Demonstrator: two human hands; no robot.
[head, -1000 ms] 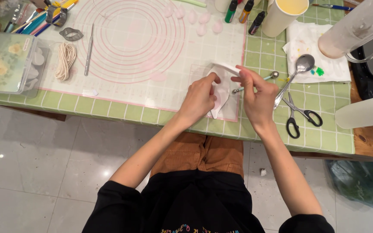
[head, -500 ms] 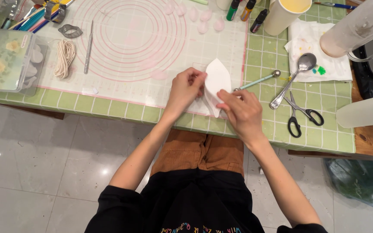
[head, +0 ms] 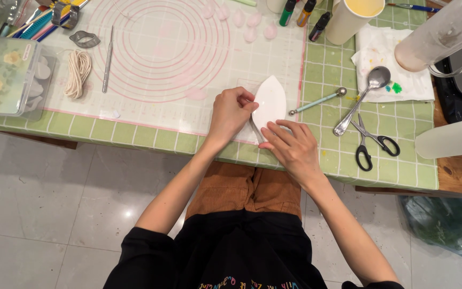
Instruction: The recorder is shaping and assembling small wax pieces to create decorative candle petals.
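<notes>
A white leaf-shaped piece (head: 271,96) lies flat on the clear work mat (head: 135,109) near the table's front edge. My left hand (head: 230,111) pinches its left edge with thumb and fingertips. With fingers laid flat, my right hand (head: 291,147) presses on the piece's near tip. A thin grey strip shows between the two hands, partly hidden. The far pointed end of the piece is uncovered.
Right of my hands lie a ball-tipped tool (head: 319,100), a spoon (head: 362,96) and black scissors (head: 372,142). A paper roll (head: 455,139), glass jug (head: 445,37) and cup (head: 354,18) stand further right. A cord coil (head: 78,72), metal pick (head: 108,59) and plastic box (head: 4,75) sit left.
The piece was held up and bent between both hands. It now lies flat on the mat, my right hand has dropped to its near tip, and my left stays at its side.
</notes>
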